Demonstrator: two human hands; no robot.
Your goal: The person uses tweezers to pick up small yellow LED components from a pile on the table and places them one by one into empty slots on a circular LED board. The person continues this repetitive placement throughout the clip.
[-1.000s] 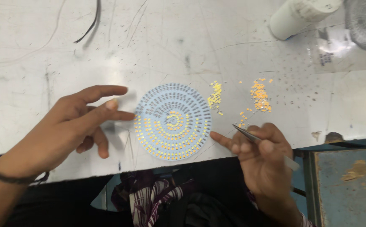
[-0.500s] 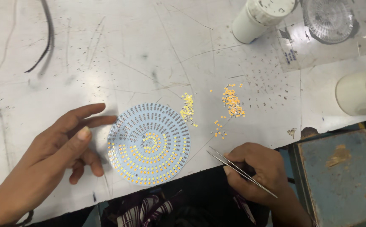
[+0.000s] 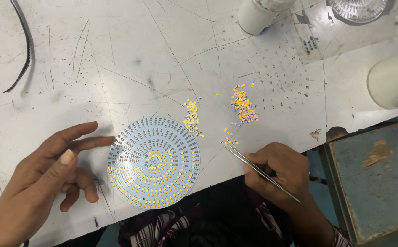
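A round white circuit board point(image 3: 153, 162) lies near the front edge of the scratched white table point(image 3: 116, 68), its rings partly filled with small yellow chips. My left hand point(image 3: 55, 167) rests flat beside the board's left rim, fingers apart, fingertips touching the rim. My right hand point(image 3: 276, 171) grips thin metal tweezers point(image 3: 260, 173), whose tip points at a few loose chips point(image 3: 229, 139) on the table. Two small heaps of loose chips lie right of the board: a pale yellow heap point(image 3: 191, 118) and an orange heap point(image 3: 244, 106).
A white cylindrical container point(image 3: 258, 16) and a clear glass dish point(image 3: 356, 8) stand at the back right. A roll of tape point(image 3: 393, 80) sits at the right edge. A dark cable point(image 3: 23, 50) curls at the back left. A worn blue surface point(image 3: 375, 176) lies lower right.
The view has shifted, so everything sits lower and further left in the frame. My right hand has brought the tweezers' tip toward the loose chips near the table's edge. My left hand stays beside the board.
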